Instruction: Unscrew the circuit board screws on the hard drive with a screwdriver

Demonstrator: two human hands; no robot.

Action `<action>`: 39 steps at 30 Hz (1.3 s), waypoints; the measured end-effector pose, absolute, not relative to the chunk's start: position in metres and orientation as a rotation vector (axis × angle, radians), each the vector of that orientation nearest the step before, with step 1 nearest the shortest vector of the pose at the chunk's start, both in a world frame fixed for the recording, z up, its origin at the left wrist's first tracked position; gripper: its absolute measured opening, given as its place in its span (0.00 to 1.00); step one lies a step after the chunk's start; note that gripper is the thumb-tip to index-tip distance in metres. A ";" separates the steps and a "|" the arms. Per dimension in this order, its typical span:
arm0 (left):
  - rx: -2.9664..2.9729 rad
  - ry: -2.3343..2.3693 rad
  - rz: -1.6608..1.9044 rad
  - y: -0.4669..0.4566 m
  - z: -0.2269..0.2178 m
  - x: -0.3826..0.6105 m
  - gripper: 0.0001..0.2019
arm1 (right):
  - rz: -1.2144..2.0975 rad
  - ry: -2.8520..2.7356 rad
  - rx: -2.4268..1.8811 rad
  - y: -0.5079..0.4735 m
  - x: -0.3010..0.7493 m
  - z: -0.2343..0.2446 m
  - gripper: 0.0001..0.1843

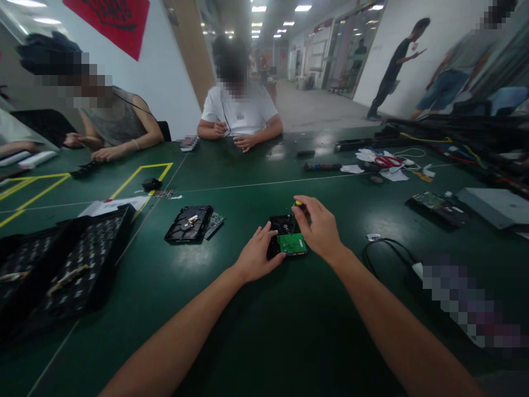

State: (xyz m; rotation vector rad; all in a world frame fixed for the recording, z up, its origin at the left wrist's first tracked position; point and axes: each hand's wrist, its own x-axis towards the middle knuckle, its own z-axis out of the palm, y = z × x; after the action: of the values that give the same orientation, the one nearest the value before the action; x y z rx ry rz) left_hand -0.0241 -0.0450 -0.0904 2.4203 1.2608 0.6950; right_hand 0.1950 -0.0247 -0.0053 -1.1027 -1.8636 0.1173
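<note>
A black hard drive (281,223) with a green circuit board (291,243) facing up lies on the green table in front of me. My left hand (258,251) grips its left side, thumb at the near edge and fingers along the far left. Above the drive's right side, my right hand (320,226) pinches a screwdriver (298,204) by its yellow-and-black top. The shaft points down toward the drive; whether its tip sits in a screw is too small to tell. To the left lies another black hard drive (190,223), with a loose circuit board (214,226) beside it.
Black trays (86,264) stand at the left. On the right are a drive with its board up (438,209), a grey box (496,207), a cable (366,256), and red-handled scissors (387,161) among scraps. Two people (239,113) (124,118) work across the table.
</note>
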 end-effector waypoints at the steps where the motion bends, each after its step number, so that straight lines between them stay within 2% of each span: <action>1: 2.432 1.250 0.685 -0.048 -0.091 -0.023 0.32 | 0.100 -1.839 -1.110 -0.027 0.196 -0.012 0.18; 4: 2.461 1.231 0.670 -0.056 -0.091 -0.018 0.33 | 0.110 -1.734 -1.119 -0.035 0.199 -0.031 0.24; 10: 2.506 1.222 0.666 -0.067 -0.094 -0.016 0.33 | 0.090 -1.740 -1.086 -0.044 0.205 -0.038 0.24; 23: 2.519 1.232 0.698 -0.072 -0.100 -0.018 0.33 | 0.002 -1.751 -1.123 -0.064 0.207 -0.001 0.08; 33: 2.493 1.271 0.682 -0.072 -0.097 -0.018 0.34 | 0.504 -1.619 -1.193 -0.061 0.204 0.007 0.09; 39: 2.476 1.244 0.702 -0.071 -0.095 -0.019 0.34 | 0.500 -1.653 -1.207 -0.062 0.209 0.010 0.13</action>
State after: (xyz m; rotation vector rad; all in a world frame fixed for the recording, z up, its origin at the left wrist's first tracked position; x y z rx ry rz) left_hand -0.0187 -0.0709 -0.0952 2.4765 1.2436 0.7022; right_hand 0.2086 -0.0625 0.0097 -1.2071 -1.6527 0.4998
